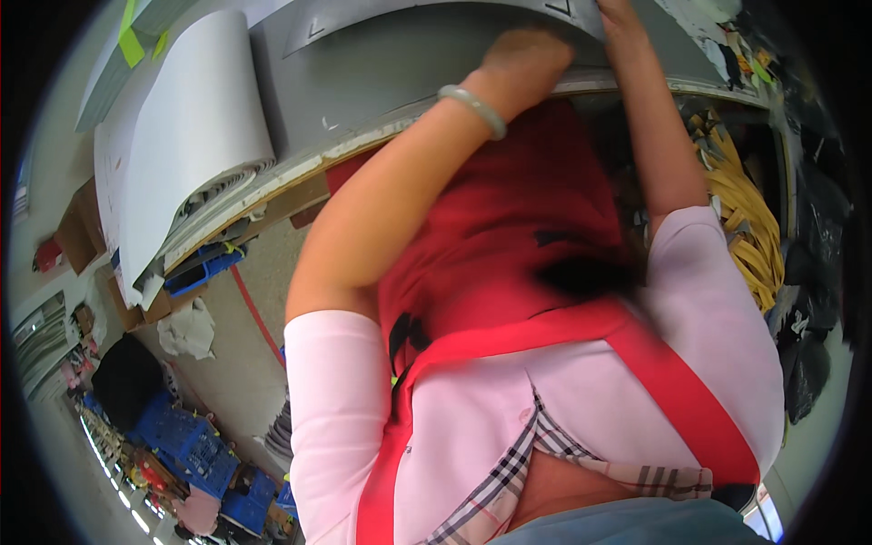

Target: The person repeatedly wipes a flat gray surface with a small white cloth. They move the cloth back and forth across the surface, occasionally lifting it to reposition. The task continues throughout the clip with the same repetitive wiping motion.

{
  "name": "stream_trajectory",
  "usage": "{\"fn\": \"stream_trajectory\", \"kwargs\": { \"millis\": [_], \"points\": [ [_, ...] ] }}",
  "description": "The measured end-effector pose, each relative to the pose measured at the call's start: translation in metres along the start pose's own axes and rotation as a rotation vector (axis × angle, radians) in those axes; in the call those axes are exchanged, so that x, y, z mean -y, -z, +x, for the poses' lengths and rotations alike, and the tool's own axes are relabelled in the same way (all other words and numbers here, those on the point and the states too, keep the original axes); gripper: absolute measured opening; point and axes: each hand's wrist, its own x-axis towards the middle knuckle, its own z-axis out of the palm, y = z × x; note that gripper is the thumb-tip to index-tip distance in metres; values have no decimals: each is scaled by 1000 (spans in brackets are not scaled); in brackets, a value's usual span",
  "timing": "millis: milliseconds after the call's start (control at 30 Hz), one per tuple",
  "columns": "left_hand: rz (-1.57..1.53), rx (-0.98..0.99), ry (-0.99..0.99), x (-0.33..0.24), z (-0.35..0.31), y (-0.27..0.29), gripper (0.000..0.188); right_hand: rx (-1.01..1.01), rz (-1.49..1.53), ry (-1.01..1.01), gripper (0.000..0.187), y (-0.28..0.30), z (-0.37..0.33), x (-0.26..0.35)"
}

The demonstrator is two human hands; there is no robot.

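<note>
A light grey sheet (436, 20) with dark corner marks lies across the dark grey work surface (363, 77) at the top of the view. My left hand (527, 62), a pale bangle on its wrist, is closed near the table's front edge by that sheet. Its fingers are curled and slightly blurred; what they hold, if anything, is hidden. At the sheet's right end my right hand (618, 16) grips its edge, which looks bent up there. The upper frame edge cuts off part of this hand.
Folded white sheet material (204, 100) rests on the table's left, overhanging the front edge. Yellow strips (740, 209) hang beneath the table at right, near black plastic bags (813, 263). Blue crates (186, 440) and a black bundle (127, 377) stand on the floor at lower left.
</note>
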Motion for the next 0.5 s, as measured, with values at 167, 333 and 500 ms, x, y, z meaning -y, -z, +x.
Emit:
{"fn": "stream_trajectory", "kwargs": {
  "millis": [167,333,500],
  "points": [
    [6,-59,-72,19,31,-34,22,93,76,132,40,-29,-29,11],
    [-64,-71,71,60,11,1,22,-289,-100,149,40,-5,-54,-15],
    [-150,-307,334,128,-24,105,21,-282,2,-34,54,46,-60,-9]
  ]
}}
